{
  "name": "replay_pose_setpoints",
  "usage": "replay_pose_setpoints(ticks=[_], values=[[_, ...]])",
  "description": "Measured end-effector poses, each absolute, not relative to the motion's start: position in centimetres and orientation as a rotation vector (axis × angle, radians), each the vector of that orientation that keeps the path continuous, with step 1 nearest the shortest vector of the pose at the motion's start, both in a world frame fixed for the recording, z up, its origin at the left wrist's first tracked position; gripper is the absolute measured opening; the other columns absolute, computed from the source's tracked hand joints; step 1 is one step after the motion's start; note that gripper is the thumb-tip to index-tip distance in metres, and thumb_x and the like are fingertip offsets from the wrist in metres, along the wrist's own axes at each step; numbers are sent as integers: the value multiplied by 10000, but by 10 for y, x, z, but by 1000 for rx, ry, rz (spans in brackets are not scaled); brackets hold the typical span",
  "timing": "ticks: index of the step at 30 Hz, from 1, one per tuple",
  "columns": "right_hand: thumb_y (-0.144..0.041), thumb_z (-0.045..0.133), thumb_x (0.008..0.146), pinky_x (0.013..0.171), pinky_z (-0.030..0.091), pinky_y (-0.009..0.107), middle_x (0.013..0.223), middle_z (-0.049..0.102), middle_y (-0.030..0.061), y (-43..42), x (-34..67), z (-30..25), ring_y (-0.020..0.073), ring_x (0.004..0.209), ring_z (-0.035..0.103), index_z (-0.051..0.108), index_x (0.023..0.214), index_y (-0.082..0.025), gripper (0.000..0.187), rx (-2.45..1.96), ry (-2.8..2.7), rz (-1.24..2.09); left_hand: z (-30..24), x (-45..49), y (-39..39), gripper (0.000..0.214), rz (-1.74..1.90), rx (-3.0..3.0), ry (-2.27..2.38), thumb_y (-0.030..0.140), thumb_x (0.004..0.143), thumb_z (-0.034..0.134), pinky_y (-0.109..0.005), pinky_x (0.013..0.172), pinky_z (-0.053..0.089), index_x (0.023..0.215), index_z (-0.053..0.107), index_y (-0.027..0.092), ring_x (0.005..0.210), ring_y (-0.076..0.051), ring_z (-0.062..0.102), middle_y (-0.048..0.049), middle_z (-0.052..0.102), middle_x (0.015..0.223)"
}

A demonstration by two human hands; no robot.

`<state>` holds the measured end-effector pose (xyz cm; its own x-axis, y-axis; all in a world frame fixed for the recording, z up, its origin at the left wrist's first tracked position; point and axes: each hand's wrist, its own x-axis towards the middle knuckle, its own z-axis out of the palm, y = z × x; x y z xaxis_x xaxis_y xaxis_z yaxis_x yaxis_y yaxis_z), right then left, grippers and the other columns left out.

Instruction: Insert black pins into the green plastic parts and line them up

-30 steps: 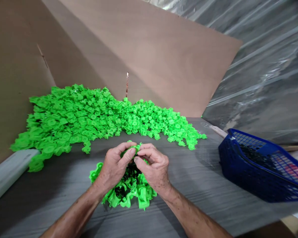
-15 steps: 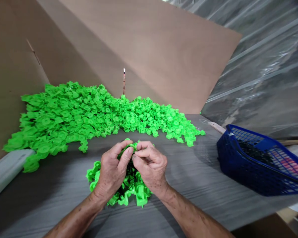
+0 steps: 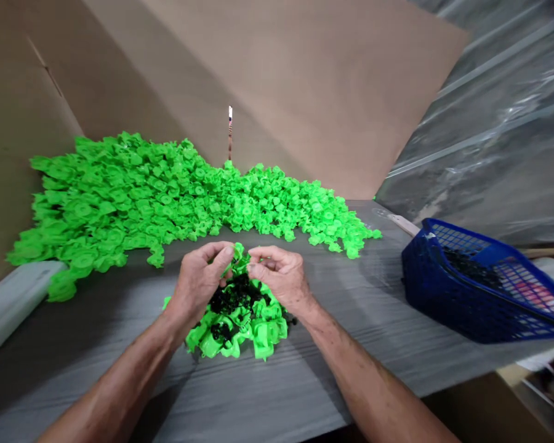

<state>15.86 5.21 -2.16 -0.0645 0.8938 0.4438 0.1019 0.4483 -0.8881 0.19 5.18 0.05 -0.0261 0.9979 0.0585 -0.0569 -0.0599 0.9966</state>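
Grey wood-grain tabletop [image 3: 332, 351] bears a large heap of bright green plastic pieces [image 3: 120, 197]; a small green-and-black pile [image 3: 237, 320] lies under the left hand [image 3: 198, 280] and right hand [image 3: 279, 277], both pinching one green piece [image 3: 239, 259].

Left hand [image 3: 196, 280] and right hand [image 3: 279, 277] grip a green plastic piece [image 3: 237, 258].

Grey table [image 3: 332, 363] runs across the lower frame, with a blue mesh basket [image 3: 443, 295] tilted on its right side, dark pieces [image 3: 466, 267] heaped inside, and a pale wooden strip [image 3: 401, 224] just beside its upper corner. A white tube [image 3: 18, 307] lies along the left edge. Cardboard [image 3: 18, 92] fills the upper left, a brown board [image 3: 305, 80] leans at top centre, a thin stick [image 3: 229, 132] stands upright before it, and plastic sheeting [image 3: 489, 111] hangs at upper right.
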Motion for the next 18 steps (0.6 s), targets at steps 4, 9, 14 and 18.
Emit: replay_pose_setpoints(ticks=[4,9,14,18], values=[[-72,633,684,577,443,221,677,618,-19,50,176,-10,88,587,540,724,737,-169,143,-985,-1926,693,4,-4,56,454,1284,949,1098,403,546,815,-222,495,426,868,626,145,540,-104,558,-6,656,708],[19,587,636,610,420,227,718,631,-26,35,180,-6,109,650,573,739,754,-210,299,-947,-2424,550,7,-3,54,468,1245,861,1131,331,469,841,-267,563,463,808,565,166,616,-159,616,-3,656,673],[19,607,654,625,399,250,755,644,-11,34,177,-19,135,689,577,738,771,-235,308,-924,-2601,249,10,-3,52,491,1316,973,1223,398,594,785,-196,496,327,1013,643,184,718,-147,592,-18,685,750],[13,602,690,615,401,235,692,625,-20,36,174,-19,119,651,569,684,645,-206,238,-857,-2604,299,10,-3,52,490,1251,882,1156,344,607,765,-176,432,314,1062,649,206,655,-127,565,1,650,749]])
